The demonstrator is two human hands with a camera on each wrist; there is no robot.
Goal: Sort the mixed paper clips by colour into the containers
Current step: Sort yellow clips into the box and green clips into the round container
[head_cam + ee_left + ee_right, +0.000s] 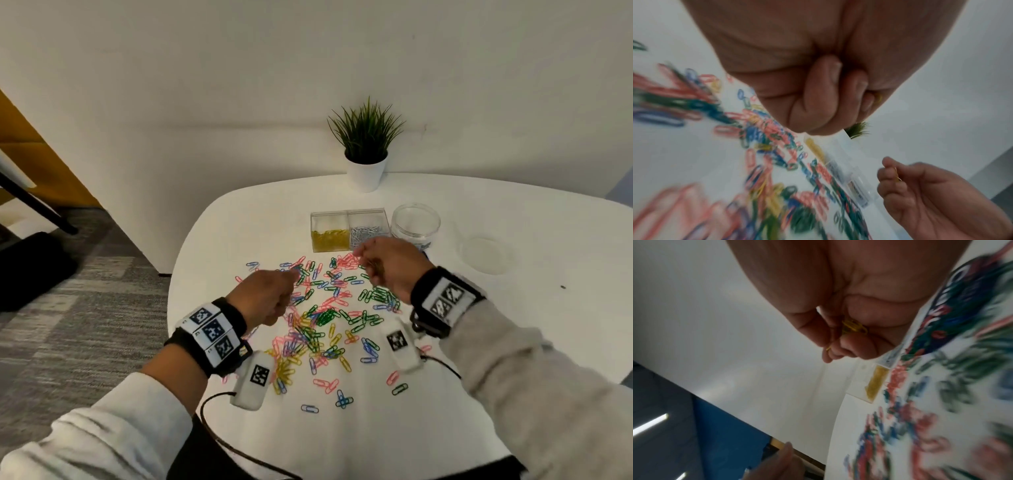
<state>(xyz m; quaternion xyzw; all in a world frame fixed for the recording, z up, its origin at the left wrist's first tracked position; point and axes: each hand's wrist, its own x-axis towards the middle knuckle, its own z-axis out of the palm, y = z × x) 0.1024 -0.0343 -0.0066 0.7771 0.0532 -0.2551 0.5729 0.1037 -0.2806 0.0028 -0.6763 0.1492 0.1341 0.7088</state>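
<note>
White round table (pixel 513 240), clip pile (pixel 329 318) spread under both hands. Right hand (pixel 387 267) pinching yellow clips (pixel 854 326) just short of yellow box (pixel 329 231). Left hand (pixel 265 294) curled, tiny yellow bit peeking out. Loose pinch could drop clips into silver box (pixel 369 229) alongside.

Smooth white table (pixel 513 342); clear plastic containers (pixel 349 231); glossy coated clips (pixel 318 318).
</note>
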